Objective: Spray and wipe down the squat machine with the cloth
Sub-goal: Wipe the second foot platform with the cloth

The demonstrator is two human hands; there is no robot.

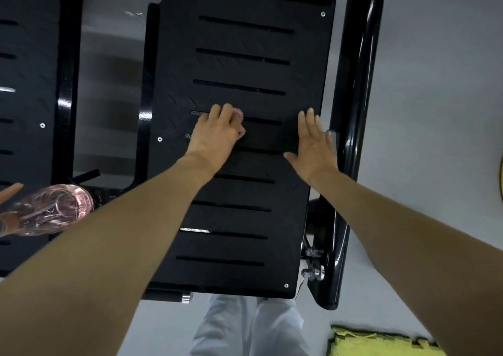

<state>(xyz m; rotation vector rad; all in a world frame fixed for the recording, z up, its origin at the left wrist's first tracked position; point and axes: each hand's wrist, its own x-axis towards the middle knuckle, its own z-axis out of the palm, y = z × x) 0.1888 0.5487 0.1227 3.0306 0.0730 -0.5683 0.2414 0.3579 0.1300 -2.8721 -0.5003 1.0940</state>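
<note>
A black slotted foot plate [239,70] of the squat machine fills the middle of the head view. My left hand [217,135] presses down near the plate's centre, fingers closed on a small pink cloth [239,123] that peeks out at the fingertips. My right hand [313,143] lies flat and open on the plate's right side, holding nothing. A clear pinkish spray bottle [51,208] lies at the left edge, on a second slotted plate [24,70].
A glossy black frame tube [362,97] runs down the right of the plate, with bolts [313,272] near its lower end. Grey floor lies beyond. A yellow-green foam mat [378,342] sits bottom right. My pale trousers [245,328] show below the plate.
</note>
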